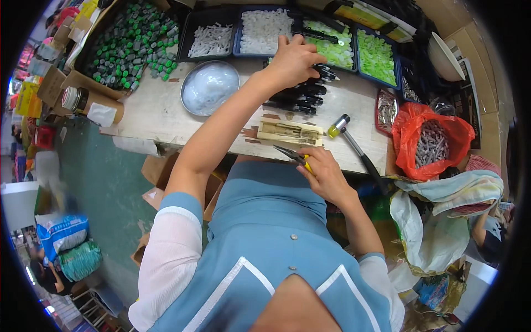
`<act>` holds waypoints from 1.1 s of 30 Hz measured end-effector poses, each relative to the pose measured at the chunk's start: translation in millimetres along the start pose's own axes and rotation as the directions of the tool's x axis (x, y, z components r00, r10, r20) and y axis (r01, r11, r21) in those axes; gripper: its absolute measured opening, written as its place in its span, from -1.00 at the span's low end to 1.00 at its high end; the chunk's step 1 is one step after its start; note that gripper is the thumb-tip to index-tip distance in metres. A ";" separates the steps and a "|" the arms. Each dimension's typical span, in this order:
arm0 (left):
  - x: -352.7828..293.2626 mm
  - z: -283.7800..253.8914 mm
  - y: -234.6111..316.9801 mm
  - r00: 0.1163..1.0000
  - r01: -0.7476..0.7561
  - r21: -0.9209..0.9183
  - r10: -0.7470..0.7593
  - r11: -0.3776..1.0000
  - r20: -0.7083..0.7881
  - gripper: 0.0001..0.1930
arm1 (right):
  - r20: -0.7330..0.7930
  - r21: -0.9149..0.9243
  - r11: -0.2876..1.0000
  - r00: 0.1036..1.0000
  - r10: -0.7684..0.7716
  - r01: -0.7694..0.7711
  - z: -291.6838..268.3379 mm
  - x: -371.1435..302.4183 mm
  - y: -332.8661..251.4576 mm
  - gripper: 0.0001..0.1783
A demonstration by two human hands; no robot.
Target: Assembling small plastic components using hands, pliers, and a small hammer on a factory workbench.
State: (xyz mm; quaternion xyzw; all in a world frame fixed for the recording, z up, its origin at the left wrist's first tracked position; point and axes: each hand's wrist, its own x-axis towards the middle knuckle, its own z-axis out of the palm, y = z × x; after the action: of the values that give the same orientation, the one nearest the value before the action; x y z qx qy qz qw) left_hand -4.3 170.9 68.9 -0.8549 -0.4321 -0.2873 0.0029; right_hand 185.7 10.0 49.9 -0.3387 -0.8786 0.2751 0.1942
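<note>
- Okay, so the relation that matters from where I'm standing: the heap of slim black plastic tool bodies (301, 100) is right under the left hand (294, 62), spilling back toward the worker, and that hand's way nearer to it than the other.
- Most of the bodies lie crosswise, long axes roughly side to side along the tabletop (362, 102), midway between its far and front edges.
- Left fingers are bent over the far end of the heap; can't tell if they've pinched anything.
- Right hand (325, 177) is wrapped round some pliers with yellow-and-black handles and dark metal noses (289, 153), down by the front edge, noses pointing left.
- Just beyond those noses sits a cream-coloured rectangular block with a long slot (282, 140), lengthwise along the front edge. Right hand's the closer one there.
- Right of the block there's a hammer with a silver-and-yellow head and black grip (357, 145), handle slanting to the front edge.
- Far edge is lined with trays: small white plastic pieces (266, 27), bright green plastic pieces (378, 58). Far left corner has a box of grey cylinders with green ends (133, 50).
- Right end: crinkly red plastic bag (405, 130) of grey bits. Green floor (91, 166) off to the left.
</note>
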 end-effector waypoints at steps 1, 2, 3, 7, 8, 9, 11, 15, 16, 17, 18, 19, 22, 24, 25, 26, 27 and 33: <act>4.0 -0.8 1.3 0.998 -0.003 0.005 0.003 1.000 0.058 -0.62 | -0.008 -0.002 1.000 1.000 0.005 -0.005 -0.3 -1.4 1.8 -0.84; 6.5 -1.6 1.7 0.993 -0.004 0.011 0.003 1.000 0.115 -0.62 | -0.016 -0.002 1.000 1.000 0.005 -0.005 -0.3 -2.4 3.1 -0.84; 5.1 -3.6 -1.6 0.993 -0.008 0.012 0.007 1.000 0.117 -0.62 | -0.022 0.000 1.000 1.000 0.003 -0.003 -0.5 -2.9 3.9 -0.84; -25.7 -44.2 2.3 0.888 0.184 -0.718 -0.426 0.671 -0.171 -0.69 | -0.044 0.009 1.000 0.999 0.020 -0.019 -5.7 -0.5 5.2 -0.84; -39.6 -58.8 9.8 0.829 0.188 -0.881 -0.552 0.434 -0.095 -0.69 | -0.095 0.025 0.999 0.995 0.036 -0.033 -5.7 0.8 5.5 -0.85; -56.7 -65.0 14.5 0.803 0.172 -0.958 -0.595 0.231 0.001 -0.67 | -0.142 0.041 0.998 0.989 0.050 -0.044 -5.3 2.9 5.7 -0.85; -91.5 -65.5 26.4 0.748 0.217 -0.975 -0.633 -0.049 0.199 -0.61 | -0.163 0.095 0.992 0.982 0.093 -0.078 -4.4 10.1 4.1 -0.84; -142.9 -48.2 65.9 0.643 0.452 -0.885 -0.645 -0.116 0.413 -0.67 | -0.162 0.084 0.991 0.979 0.121 -0.108 -1.8 25.3 -3.2 -0.82; -147.1 -52.8 75.2 0.620 0.515 -0.853 -0.652 -0.081 0.436 -0.68 | -0.142 0.101 0.989 0.982 0.123 -0.110 -0.9 27.1 -4.1 -0.81; -155.7 -49.0 76.7 0.653 0.505 -0.862 -0.633 -0.046 0.417 -0.68 | -0.131 0.102 0.989 0.984 0.121 -0.108 0.3 28.4 -5.6 -0.81; -163.4 -44.9 77.6 0.686 0.493 -0.870 -0.610 -0.012 0.397 -0.68 | -0.117 0.108 0.989 0.986 0.116 -0.104 1.5 29.3 -7.3 -0.80; -164.0 -46.5 81.3 0.687 0.509 -0.859 -0.627 0.055 0.366 -0.70 | -0.106 0.113 0.989 0.988 0.111 -0.099 2.3 30.4 -9.0 -0.79; -163.7 -47.4 87.6 0.685 0.534 -0.828 -0.661 0.170 0.306 -0.73 | -0.076 0.088 0.993 0.994 0.079 -0.073 3.4 31.0 -12.4 -0.77; -162.4 -51.1 88.9 0.687 0.555 -0.801 -0.665 0.222 0.292 -0.73 | -0.061 0.077 0.993 0.994 0.091 -0.086 2.5 31.1 -14.7 -0.76; -162.7 -51.8 89.6 0.689 0.577 -0.769 -0.669 0.275 0.277 -0.73 | -0.047 0.068 0.993 0.994 0.102 -0.098 2.2 30.6 -15.7 -0.75; -163.6 -50.3 90.0 0.689 0.576 -0.771 -0.669 0.273 0.277 -0.73 | -0.045 0.066 0.993 0.994 0.102 -0.099 1.5 30.0 -16.4 -0.75; -164.7 -47.5 90.4 0.697 0.567 -0.761 -0.675 0.315 0.240 -0.73 | -0.040 0.060 0.993 0.994 0.106 -0.103 0.7 29.4 -16.9 -0.75; -166.4 -40.5 93.9 0.729 0.505 -0.728 -0.680 0.464 0.072 -0.75 | -0.022 0.026 0.994 0.994 0.108 -0.107 1.6 28.4 -19.2 -0.77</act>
State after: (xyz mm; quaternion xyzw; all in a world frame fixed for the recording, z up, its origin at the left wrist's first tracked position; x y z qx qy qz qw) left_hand -31.4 -20.9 43.4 -0.5418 -0.5550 -0.5078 -0.3749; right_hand 155.8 17.5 64.9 -0.3863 -0.8532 0.2923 0.1935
